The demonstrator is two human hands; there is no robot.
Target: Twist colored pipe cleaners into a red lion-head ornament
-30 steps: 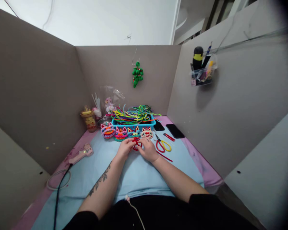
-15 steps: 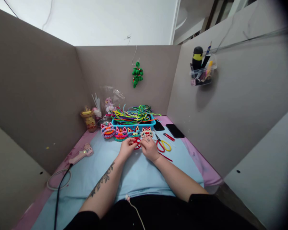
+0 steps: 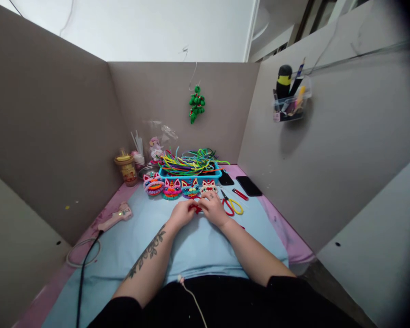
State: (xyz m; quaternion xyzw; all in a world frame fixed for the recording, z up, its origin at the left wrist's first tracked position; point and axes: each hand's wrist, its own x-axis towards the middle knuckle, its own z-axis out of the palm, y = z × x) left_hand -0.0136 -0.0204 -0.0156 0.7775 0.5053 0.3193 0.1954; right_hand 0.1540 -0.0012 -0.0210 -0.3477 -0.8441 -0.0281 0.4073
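Between my hands is a red ring-shaped pipe-cleaner piece (image 3: 196, 208), mostly covered by my fingers. My left hand (image 3: 182, 213) pinches its left side. My right hand (image 3: 212, 209) has its fingers closed on the right side, close against the left fingertips. Just beyond them stand colourful pipe-cleaner animal heads: a pink-and-purple one (image 3: 153, 185), a pink one with a green base (image 3: 171, 189), a blue one (image 3: 190, 187) and a cream-and-red one (image 3: 208, 186), partly hidden by my right hand. Scissors (image 3: 237, 206) with red and yellow handles lie right of that hand.
A blue tray (image 3: 191, 176) holds many coloured pipe cleaners (image 3: 187, 163). Two dark phones, one here (image 3: 248, 186), and a red cutter (image 3: 240, 194) lie at right. At left are a pink glue gun (image 3: 115, 217) with a black cord and a lidded cup (image 3: 127, 171). Grey panels surround the desk.
My hands have drawn closer together, and the red ring is now more covered and looks tilted. My right forearm now hides most of the red stick on the cloth.
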